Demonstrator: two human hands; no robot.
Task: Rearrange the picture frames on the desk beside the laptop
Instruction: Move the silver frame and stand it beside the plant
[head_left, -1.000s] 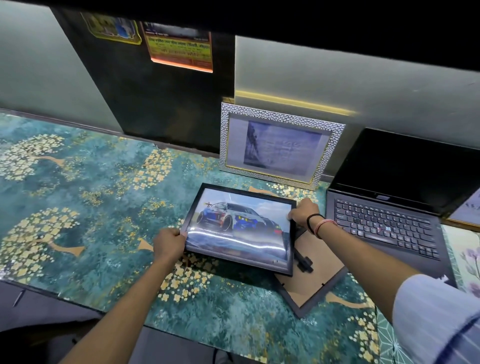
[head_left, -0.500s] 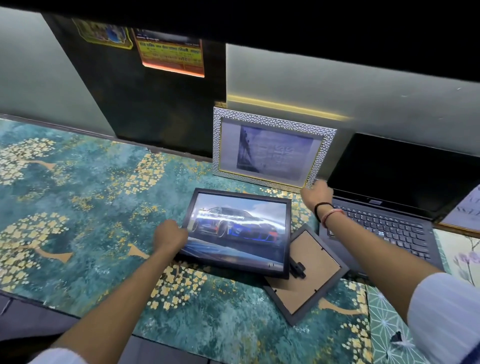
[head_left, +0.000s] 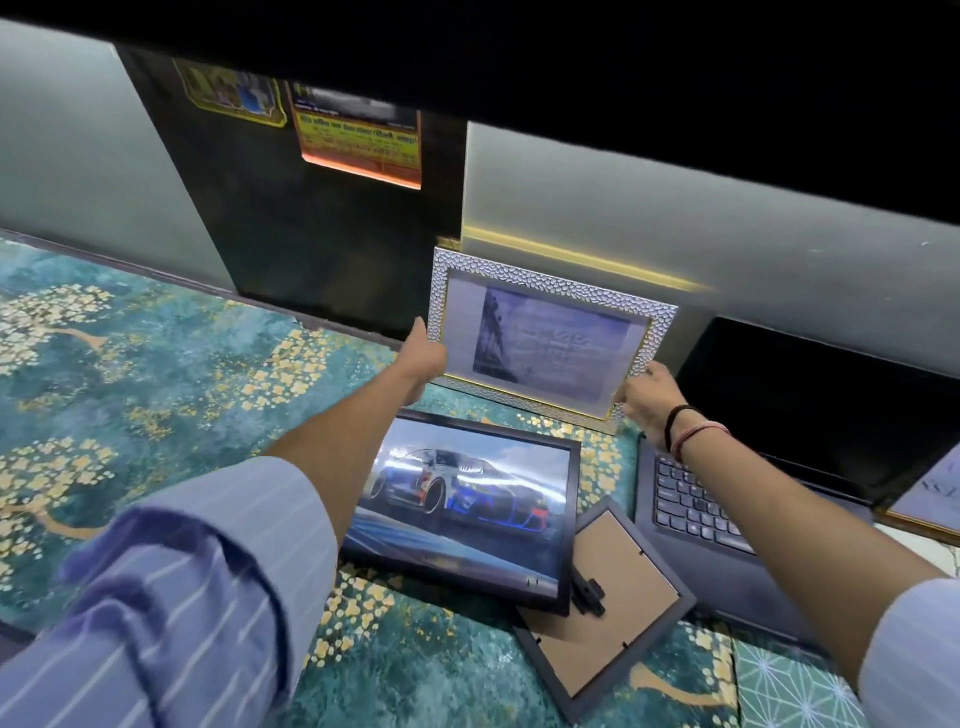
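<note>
The left hand (head_left: 423, 358) has been moved from the car frame (head_left: 462, 506) to the silver frame (head_left: 550, 332); both edges are gripped, right hand (head_left: 647, 400) opposite.

Silver pebbled frame (head_left: 556, 291), teal-gold desk (head_left: 156, 374)

Four picture frames are showing: one silver-textured frame (head_left: 551, 343), one black frame with a car print (head_left: 462, 506), one frame lying face-down (head_left: 605, 603), and one gold-edged frame (head_left: 930, 493) partly cut off at right. One laptop (head_left: 753, 499) is sitting open; two posters (head_left: 358, 140) are hanging on the dark panel.
</note>
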